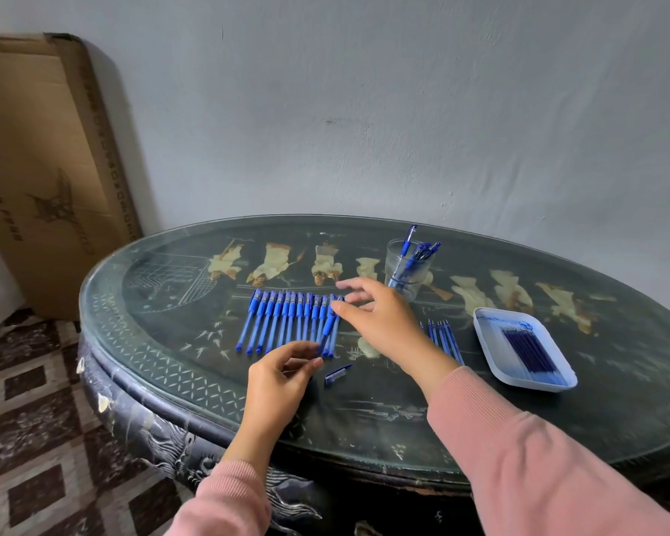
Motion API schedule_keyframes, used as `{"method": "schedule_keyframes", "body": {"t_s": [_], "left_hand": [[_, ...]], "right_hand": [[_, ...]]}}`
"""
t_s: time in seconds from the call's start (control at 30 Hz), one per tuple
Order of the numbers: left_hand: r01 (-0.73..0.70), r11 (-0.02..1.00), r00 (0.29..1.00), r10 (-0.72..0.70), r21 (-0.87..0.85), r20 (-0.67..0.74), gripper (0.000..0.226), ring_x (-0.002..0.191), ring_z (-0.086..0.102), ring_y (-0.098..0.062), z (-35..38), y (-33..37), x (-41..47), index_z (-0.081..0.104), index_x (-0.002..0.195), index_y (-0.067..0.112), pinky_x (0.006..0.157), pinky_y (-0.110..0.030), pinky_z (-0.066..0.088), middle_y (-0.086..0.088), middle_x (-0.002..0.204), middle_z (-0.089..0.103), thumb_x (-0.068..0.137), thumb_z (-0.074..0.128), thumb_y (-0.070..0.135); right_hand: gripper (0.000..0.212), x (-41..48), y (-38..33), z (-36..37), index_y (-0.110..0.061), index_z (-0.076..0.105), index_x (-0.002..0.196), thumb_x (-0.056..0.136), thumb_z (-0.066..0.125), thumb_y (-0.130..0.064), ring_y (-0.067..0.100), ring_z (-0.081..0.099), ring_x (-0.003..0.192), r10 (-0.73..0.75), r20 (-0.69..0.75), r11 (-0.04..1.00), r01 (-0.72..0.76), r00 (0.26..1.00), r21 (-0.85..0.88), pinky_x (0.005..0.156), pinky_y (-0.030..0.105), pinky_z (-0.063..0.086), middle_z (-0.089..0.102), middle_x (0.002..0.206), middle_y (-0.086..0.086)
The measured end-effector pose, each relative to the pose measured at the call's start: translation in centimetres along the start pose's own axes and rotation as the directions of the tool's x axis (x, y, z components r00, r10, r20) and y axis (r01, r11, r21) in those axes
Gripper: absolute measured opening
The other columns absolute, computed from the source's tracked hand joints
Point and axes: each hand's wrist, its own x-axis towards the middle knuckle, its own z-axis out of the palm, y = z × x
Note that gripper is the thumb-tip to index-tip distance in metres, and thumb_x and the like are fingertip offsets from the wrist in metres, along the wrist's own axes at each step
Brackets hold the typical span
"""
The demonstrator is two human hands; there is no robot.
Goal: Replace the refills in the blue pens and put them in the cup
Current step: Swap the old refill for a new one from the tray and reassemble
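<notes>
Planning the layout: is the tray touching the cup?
Apart. The head view shows bare table between the cup and the tray.

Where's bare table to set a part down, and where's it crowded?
Bare: the table left of the pen row, out to the rim, and the near strip in front of the tray. Crowded: between cup, loose refills and tray, and around the pen cap by the left hand pinching a pen.

The left hand (283, 377) pinches the near end of a blue pen (327, 330). The right hand (380, 323), fingers spread, touches the far end with its thumb. A row of blue pens (283, 323) lies left of the grip, a short loose pen part (337, 374) just right of it, and a clear cup (407, 272) beyond.
</notes>
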Motion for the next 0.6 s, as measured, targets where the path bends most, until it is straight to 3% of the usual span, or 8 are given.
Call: {"method": "schedule_keyframes", "body": {"t_s": [0.1, 0.17, 0.23, 0.3, 0.4, 0.47, 0.6], "left_hand": [[0.005, 1.0, 1.0, -0.005, 0.003, 0.003, 0.021, 0.079, 0.07, -0.006, -0.01, -0.06, 0.06, 0.075, 0.094, 0.02, 0.076, -0.016, 0.054, 0.01, 0.085, 0.075, 0.08, 0.077, 0.004], [0.003, 1.0, 1.0, -0.003, 0.0, 0.003, 0.022, 0.078, 0.07, -0.006, -0.03, -0.02, 0.03, 0.075, 0.093, 0.021, 0.075, -0.015, 0.053, 0.011, 0.085, 0.075, 0.08, 0.077, 0.004], [0.003, 1.0, 1.0, -0.003, -0.003, -0.002, 0.023, 0.077, 0.07, -0.006, -0.01, 0.04, 0.01, 0.074, 0.092, 0.022, 0.074, -0.014, 0.053, 0.011, 0.084, 0.075, 0.08, 0.077, 0.003], [0.009, 1.0, 1.0, -0.009, -0.014, -0.012, 0.023, 0.076, 0.07, -0.005, 0.02, 0.05, -0.03, 0.074, 0.09, 0.022, 0.074, -0.014, 0.053, 0.01, 0.083, 0.075, 0.079, 0.077, 0.002], [0.01, 1.0, 1.0, -0.01, -0.021, -0.01, 0.023, 0.075, 0.07, -0.005, 0.01, 0.14, -0.04, 0.074, 0.089, 0.022, 0.073, -0.012, 0.052, 0.01, 0.083, 0.075, 0.079, 0.077, 0.001], [0.005, 1.0, 1.0, -0.005, -0.02, -0.006, 0.024, 0.075, 0.069, -0.005, -0.01, 0.23, -0.06, 0.073, 0.089, 0.024, 0.073, -0.012, 0.052, 0.01, 0.083, 0.075, 0.079, 0.077, 0.002], [0.011, 1.0, 1.0, -0.011, -0.017, -0.008, 0.025, 0.076, 0.07, -0.005, -0.03, 0.24, -0.06, 0.073, 0.09, 0.025, 0.073, -0.012, 0.052, 0.008, 0.084, 0.075, 0.079, 0.078, 0.004]], "right_hand": [[0.017, -0.1, -0.01, 0.06, -0.018, 0.074, 0.093, 0.086, 0.073, -0.033, 0.004, 0.061, 0.077, -0.031, -0.068, 0.999, 0.029, 0.997, -0.036, 0.07, 0.022, 0.05, 0.068, 0.088, -0.006], [0.029, -0.14, 0.01, 0.24, -0.015, 0.069, 0.084, 0.082, 0.075, -0.043, 0.006, 0.059, 0.074, -0.028, -0.118, 0.999, 0.022, 0.993, -0.05, 0.066, 0.021, 0.048, 0.066, 0.082, -0.004], [0.026, -0.11, 0.16, 0.25, -0.021, 0.07, 0.096, 0.084, 0.073, -0.043, 0.009, 0.062, 0.083, -0.005, -0.088, 1.0, 0.006, 0.996, 0.011, 0.073, 0.022, 0.051, 0.067, 0.093, -0.004], [0.022, -0.17, 0.21, 0.23, -0.029, 0.071, 0.11, 0.088, 0.07, -0.032, 0.01, 0.065, 0.089, 0.009, -0.011, 0.997, -0.008, 1.0, 0.077, 0.078, 0.021, 0.053, 0.067, 0.105, -0.006], [0.017, -0.28, 0.14, 0.52, -0.02, 0.071, 0.095, 0.085, 0.074, -0.033, 0.01, 0.064, 0.083, 0.003, -0.038, 0.999, -0.002, 0.999, 0.039, 0.07, 0.018, 0.051, 0.069, 0.093, -0.005], [0.032, -0.31, 0.05, 0.73, -0.016, 0.065, 0.094, 0.081, 0.076, -0.044, 0.01, 0.061, 0.082, 0.028, -0.076, 0.999, -0.025, 0.997, 0.03, 0.067, 0.018, 0.048, 0.066, 0.091, -0.003], [0.03, -0.46, 0.01, 0.76, -0.025, 0.064, 0.12, 0.092, 0.065, -0.037, 0.01, 0.061, 0.1, 0.047, 0.025, 0.993, -0.049, 0.999, 0.109, 0.075, 0.018, 0.047, 0.064, 0.114, -0.006]]}}
